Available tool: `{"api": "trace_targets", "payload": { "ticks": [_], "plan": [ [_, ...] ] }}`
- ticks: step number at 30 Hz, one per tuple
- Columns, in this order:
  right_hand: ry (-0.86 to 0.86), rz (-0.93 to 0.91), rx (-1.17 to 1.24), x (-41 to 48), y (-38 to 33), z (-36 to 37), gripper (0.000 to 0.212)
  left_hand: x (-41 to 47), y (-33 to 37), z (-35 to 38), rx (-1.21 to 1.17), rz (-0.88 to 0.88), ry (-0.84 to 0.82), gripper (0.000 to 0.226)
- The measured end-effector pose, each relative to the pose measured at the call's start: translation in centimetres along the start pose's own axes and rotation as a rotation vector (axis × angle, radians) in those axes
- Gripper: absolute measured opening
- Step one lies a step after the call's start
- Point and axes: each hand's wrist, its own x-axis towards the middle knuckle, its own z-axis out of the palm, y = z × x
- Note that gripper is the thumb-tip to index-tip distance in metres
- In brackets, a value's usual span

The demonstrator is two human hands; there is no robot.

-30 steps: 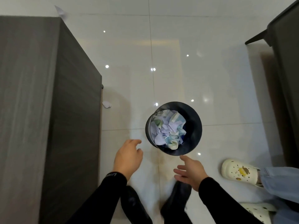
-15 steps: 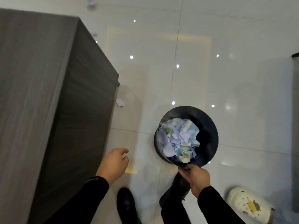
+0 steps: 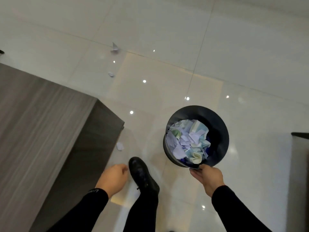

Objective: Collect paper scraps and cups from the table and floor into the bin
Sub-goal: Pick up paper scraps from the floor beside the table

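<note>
A round black bin (image 3: 220,131) hangs over the glossy floor, filled with crumpled white, lilac and pale green paper. My right hand (image 3: 208,177) grips its near rim. My left hand (image 3: 113,177) hangs beside the table's side panel, fingers loosely curled, holding nothing. A small white paper scrap (image 3: 119,146) lies on the floor by the table's corner. Two more scraps lie farther off: a folded one (image 3: 115,48) and a small one (image 3: 111,74).
A dark wood-grain table (image 3: 38,124) fills the left side. My black shoe (image 3: 142,174) steps forward between the table and the bin. A dark piece of furniture (image 3: 300,134) shows at the right edge. Shiny white floor tiles stretch ahead.
My right hand went from reaching to gripping the bin's rim and lifting it. The view has swung toward the far scraps, and my foot has stepped forward. The white clogs have left the frame.
</note>
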Motion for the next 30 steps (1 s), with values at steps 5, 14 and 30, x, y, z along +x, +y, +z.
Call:
{"api": "trace_targets", "payload": {
  "ticks": [5, 14, 30],
  "plan": [
    [-0.004, -0.021, -0.073, 5.9, -6.6, 5.2, 0.036, 6.6, 1.4, -1.5, 0.003, -0.035, -0.08, 0.036],
    [-0.005, 0.023, -0.126, 13.2, -9.1, 10.6, 0.025, 15.1, 3.8, -5.1, -0.12, -0.034, 0.042, 0.035],
    [-0.483, -0.552, -1.354, 11.9, 0.3, 19.0, 0.055, 21.3, -0.7, 3.0, -0.091, -0.32, -0.208, 0.056]
  ]
}}
